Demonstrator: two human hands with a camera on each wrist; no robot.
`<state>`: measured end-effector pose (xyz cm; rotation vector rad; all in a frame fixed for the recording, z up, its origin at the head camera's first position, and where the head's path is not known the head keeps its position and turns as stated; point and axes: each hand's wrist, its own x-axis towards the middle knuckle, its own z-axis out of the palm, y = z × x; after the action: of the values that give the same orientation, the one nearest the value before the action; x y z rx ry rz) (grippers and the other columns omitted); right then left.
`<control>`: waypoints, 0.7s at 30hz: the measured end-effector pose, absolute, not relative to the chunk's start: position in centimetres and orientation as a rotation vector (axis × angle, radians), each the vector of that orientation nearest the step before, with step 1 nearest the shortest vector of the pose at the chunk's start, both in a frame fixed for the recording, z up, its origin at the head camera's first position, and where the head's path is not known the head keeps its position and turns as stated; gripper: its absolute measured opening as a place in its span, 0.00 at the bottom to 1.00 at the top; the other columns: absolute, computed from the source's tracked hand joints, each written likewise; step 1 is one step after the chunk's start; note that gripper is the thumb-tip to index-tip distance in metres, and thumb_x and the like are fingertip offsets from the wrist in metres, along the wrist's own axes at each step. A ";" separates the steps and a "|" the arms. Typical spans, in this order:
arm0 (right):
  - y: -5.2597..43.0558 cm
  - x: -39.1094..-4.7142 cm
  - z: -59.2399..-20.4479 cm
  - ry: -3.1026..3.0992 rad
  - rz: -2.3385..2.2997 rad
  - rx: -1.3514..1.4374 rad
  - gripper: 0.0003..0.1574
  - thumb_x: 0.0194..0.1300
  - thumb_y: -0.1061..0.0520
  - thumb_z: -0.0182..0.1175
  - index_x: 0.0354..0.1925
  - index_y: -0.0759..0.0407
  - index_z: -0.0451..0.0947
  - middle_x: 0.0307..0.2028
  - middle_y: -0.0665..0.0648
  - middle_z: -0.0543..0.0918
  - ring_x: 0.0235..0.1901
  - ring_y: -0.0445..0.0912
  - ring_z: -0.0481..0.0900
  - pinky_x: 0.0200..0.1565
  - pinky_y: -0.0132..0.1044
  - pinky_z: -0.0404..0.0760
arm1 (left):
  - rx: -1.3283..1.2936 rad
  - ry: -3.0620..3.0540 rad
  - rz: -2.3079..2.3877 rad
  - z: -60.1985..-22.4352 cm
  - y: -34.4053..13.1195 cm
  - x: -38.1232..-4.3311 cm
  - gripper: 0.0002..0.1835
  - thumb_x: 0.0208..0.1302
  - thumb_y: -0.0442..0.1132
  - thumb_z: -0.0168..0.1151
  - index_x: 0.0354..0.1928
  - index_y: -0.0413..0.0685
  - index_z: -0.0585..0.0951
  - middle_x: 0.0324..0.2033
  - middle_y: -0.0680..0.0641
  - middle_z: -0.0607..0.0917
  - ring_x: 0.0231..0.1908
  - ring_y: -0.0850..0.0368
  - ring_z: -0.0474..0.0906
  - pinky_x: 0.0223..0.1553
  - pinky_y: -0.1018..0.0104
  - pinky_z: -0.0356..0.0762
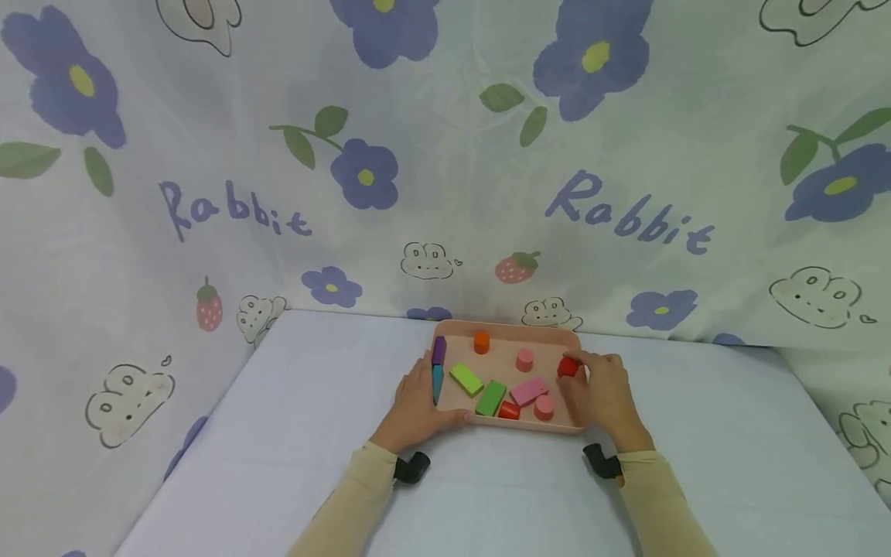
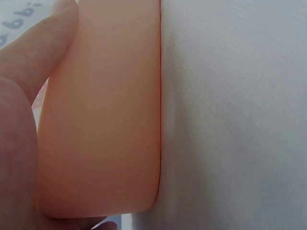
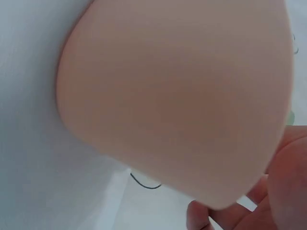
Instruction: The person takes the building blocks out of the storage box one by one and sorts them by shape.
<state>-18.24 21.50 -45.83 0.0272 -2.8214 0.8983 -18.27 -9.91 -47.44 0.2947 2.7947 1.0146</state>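
A shallow peach tray (image 1: 511,326) lies on the white table, holding several small coloured blocks. My left hand (image 1: 414,410) grips the tray's near left corner, thumb along the front wall and fingers along the left side. At the right end, my right hand (image 1: 607,393) pinches a red block (image 1: 568,366) between thumb and fingers, over the tray's inside. Both wrist views are mostly filled by the tray's outer wall (image 2: 105,120); in the right one the wall (image 3: 177,96) hides the red block.
Inside the tray are a purple block (image 1: 439,350), a blue block (image 1: 437,382), an orange cylinder (image 1: 482,343), two green blocks, a pink block (image 1: 529,391), pink cylinders (image 1: 544,407) and a red cylinder (image 1: 510,410). A printed curtain (image 1: 445,216) hangs behind the table.
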 end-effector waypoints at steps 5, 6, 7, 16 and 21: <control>22.1 -18.5 -45.9 -2.761 0.927 0.078 0.27 0.64 0.61 0.68 0.60 0.65 0.79 0.49 0.67 0.83 0.52 0.63 0.68 0.48 0.57 0.79 | 0.289 2.794 1.031 -47.3 -9.9 -18.3 0.72 0.49 0.69 0.73 0.79 0.38 0.41 0.78 0.34 0.49 0.77 0.39 0.44 0.75 0.40 0.39; 22.2 -18.6 -45.9 -2.752 0.932 0.081 0.27 0.64 0.61 0.68 0.61 0.65 0.79 0.49 0.67 0.83 0.52 0.62 0.68 0.49 0.57 0.78 | 0.291 2.791 1.036 -47.3 -9.9 -18.3 0.71 0.49 0.69 0.73 0.79 0.38 0.41 0.78 0.34 0.49 0.77 0.39 0.44 0.75 0.40 0.39; 22.3 -18.6 -45.9 -2.742 0.936 0.084 0.27 0.64 0.60 0.68 0.61 0.66 0.78 0.49 0.67 0.84 0.52 0.62 0.69 0.49 0.57 0.77 | 0.294 2.788 1.044 -47.3 -9.9 -18.3 0.71 0.49 0.68 0.73 0.79 0.38 0.41 0.78 0.34 0.49 0.77 0.38 0.44 0.75 0.40 0.39; 23.2 -18.6 -45.6 -2.730 0.993 0.004 0.26 0.66 0.56 0.67 0.59 0.65 0.76 0.48 0.67 0.82 0.52 0.62 0.70 0.48 0.56 0.76 | 0.298 2.800 1.018 -47.3 -9.8 -18.3 0.69 0.51 0.68 0.72 0.79 0.38 0.42 0.78 0.35 0.48 0.77 0.38 0.41 0.75 0.39 0.39; 23.7 -18.5 -45.3 -2.697 0.977 0.001 0.25 0.66 0.57 0.67 0.58 0.65 0.77 0.48 0.67 0.82 0.50 0.62 0.70 0.46 0.55 0.76 | 0.300 2.800 1.026 -47.4 -9.9 -18.4 0.70 0.50 0.68 0.72 0.80 0.39 0.42 0.78 0.35 0.49 0.77 0.38 0.42 0.75 0.39 0.38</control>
<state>-18.48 23.73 -45.34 0.0009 -2.6970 0.9770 -18.39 -9.88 -47.44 0.3001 2.8002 1.0262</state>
